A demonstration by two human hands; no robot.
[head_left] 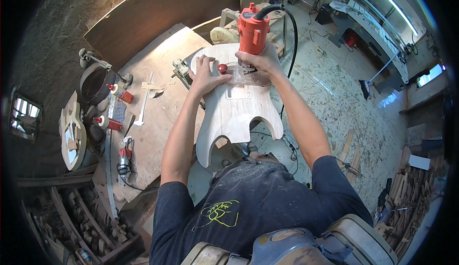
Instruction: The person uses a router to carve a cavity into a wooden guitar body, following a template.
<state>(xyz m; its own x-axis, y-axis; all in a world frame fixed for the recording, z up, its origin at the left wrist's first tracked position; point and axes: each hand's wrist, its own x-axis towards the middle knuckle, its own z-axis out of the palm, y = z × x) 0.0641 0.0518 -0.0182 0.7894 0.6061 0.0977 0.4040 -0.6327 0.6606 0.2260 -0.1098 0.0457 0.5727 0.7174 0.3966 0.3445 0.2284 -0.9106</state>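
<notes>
At the right edge of the workbench [155, 143], the pale guitar body [232, 117] already has its horned outline. The right hand [262, 64] clasps the red router [253, 34] over its far half; the left hand [205, 77] lies spread on the wood. Routing seems unfinished, its depth hidden from me.

router [253, 34] on guitar body [239, 113], bottles [122, 94] on table [150, 150] at left (caliper [144, 102] beside them)

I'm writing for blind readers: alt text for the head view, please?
A person's right hand grips a red corded router on a pale wooden guitar body, the left hand spread beside the tool's red knob. Red-and-white bottles are on the workbench at left.
</notes>
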